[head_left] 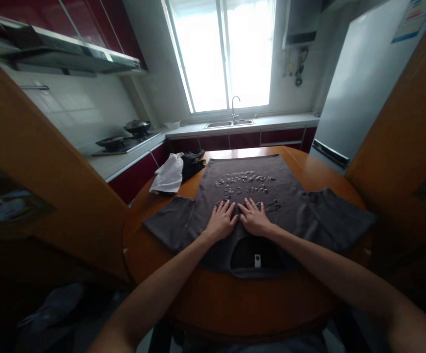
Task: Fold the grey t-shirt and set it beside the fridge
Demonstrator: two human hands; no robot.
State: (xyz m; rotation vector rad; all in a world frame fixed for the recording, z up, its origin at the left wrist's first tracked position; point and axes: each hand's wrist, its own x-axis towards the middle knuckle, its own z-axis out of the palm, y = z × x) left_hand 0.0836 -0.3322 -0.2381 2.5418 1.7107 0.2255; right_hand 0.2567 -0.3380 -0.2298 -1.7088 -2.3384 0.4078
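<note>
A dark grey T-shirt [286, 196] lies spread flat on a round wooden table [253, 306], its neckline with a small white label toward me and its sleeves out to both sides. Raised dark lettering runs across its front. My left hand [222, 220] rests flat on the shirt, palm down, fingers stretched out. Close beside it, my right hand [255, 217] also lies flat on the fabric, fingers spread, partly covering the lowest row of lettering. Neither hand grips the cloth.
At the table's far left lie a white cloth garment [168, 174] and a black garment [192, 164]. Beyond are a counter with a sink [231, 124], a stove with pans [137, 127], and a fridge [360, 83] on the right. Wooden door frames stand at both sides.
</note>
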